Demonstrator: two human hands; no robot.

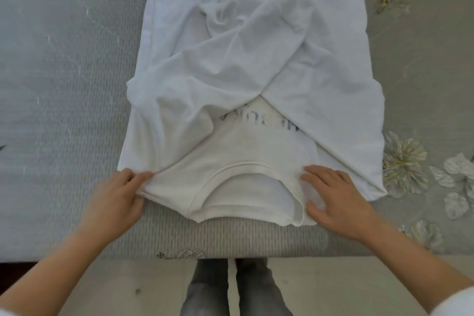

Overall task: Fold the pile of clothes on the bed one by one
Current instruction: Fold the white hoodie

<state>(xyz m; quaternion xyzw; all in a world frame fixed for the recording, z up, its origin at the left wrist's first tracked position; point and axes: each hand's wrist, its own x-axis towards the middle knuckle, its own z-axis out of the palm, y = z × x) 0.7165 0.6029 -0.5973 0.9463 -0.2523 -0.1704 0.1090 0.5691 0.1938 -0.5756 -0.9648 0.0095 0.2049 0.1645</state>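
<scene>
White T-shirt [256, 72] — sleeves crossed inward — flat on bed [64, 72]

One white cotton T-shirt with a ribbed round neckline [243, 59] is counted, and one line of grey printed lettering [232, 118] is seen on it. One grey quilted bedspread with pale printed flowers [64, 84] is counted. Two bare hands are seen: one left hand [115, 197] and one right hand [336, 200]. Two legs in grey trousers [205, 287] are counted.

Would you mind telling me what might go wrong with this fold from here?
The folded-in sides lie crumpled across the white shirt, so folding it lengthwise now would likely trap creases. Only the left hand pinches cloth; the right hand rests flat by the collar, so a lift may come up skewed.
</scene>
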